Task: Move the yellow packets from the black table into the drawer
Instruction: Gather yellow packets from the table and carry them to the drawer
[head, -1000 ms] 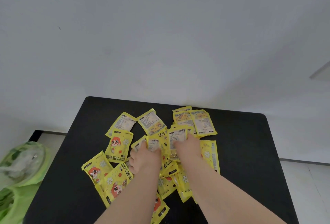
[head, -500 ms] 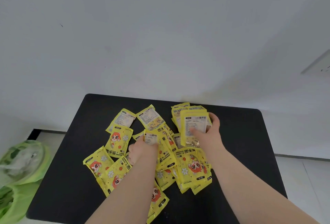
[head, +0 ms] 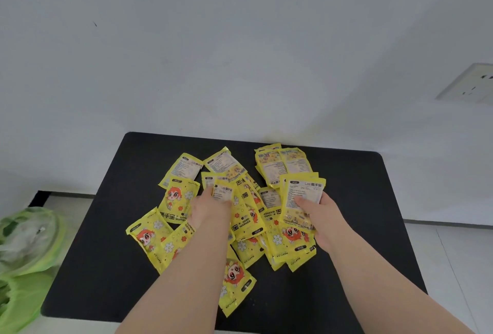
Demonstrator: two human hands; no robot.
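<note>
Bag of green plastic (head: 24,253) sits at the left, beside the black worktop (head: 373,227). Yellow packets (head: 181,200) lie there in a messy pile (some face up, some face down). The left hand (head: 210,211) has fingers curled on one packet (head: 223,193) mid-pile. The right hand (head: 324,216), at the pile's right side, pinches another packet (head: 302,197), tilted up, thumb on front.

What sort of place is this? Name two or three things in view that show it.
Probably a plain room in a home or office: a bare white wall with a wall socket, a pale tiled floor, and a small black table strewn with yellow packets.
</note>
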